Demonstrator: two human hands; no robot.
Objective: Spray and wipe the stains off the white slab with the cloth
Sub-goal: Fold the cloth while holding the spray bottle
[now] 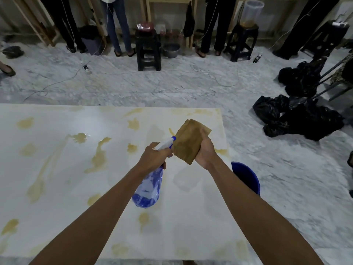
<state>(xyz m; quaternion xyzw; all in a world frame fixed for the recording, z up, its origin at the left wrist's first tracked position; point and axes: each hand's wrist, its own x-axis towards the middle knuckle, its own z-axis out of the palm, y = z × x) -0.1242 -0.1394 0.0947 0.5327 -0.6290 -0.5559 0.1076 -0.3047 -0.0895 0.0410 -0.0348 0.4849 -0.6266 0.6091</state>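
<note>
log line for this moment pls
left hand grips spray bottle | right hand holds brown cloth | nozzle at cloth | white slab stained

The slab [63, 169] is white, blotched with yellow-brown stains [98, 157]. Under the left fingers [169, 154], the bottle [150, 188] is clear blue with a white trigger head (blue-tipped nozzle). In the right fingers [205, 138], the cloth [188, 142] is tan-brown. The floor [152, 85] is grey-veined white marble.
</note>
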